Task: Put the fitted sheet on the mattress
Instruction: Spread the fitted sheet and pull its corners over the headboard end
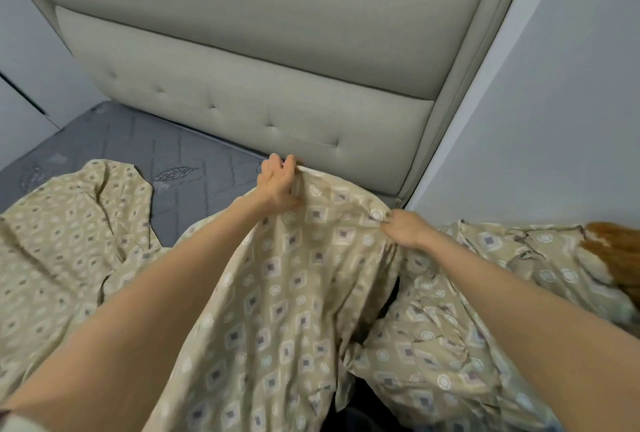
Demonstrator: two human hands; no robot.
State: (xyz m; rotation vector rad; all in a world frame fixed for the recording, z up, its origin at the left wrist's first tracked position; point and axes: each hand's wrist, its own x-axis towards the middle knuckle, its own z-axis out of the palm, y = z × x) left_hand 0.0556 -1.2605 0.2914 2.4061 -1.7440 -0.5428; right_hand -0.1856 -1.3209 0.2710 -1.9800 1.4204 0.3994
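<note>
The fitted sheet is beige with small square and circle prints and lies rumpled over the near part of the bed. The grey quilted mattress shows bare at the left, up to the headboard. My left hand grips the sheet's edge right at the foot of the headboard. My right hand pinches the same gathered edge a little nearer and to the right, by the mattress's far right corner. Both arms reach forward over the sheet.
A padded grey-beige headboard stands upright behind the mattress. A pale wall runs close along the bed's right side. Another wall with a dark seam lies at the left. An orange furry thing rests on the sheet at the right edge.
</note>
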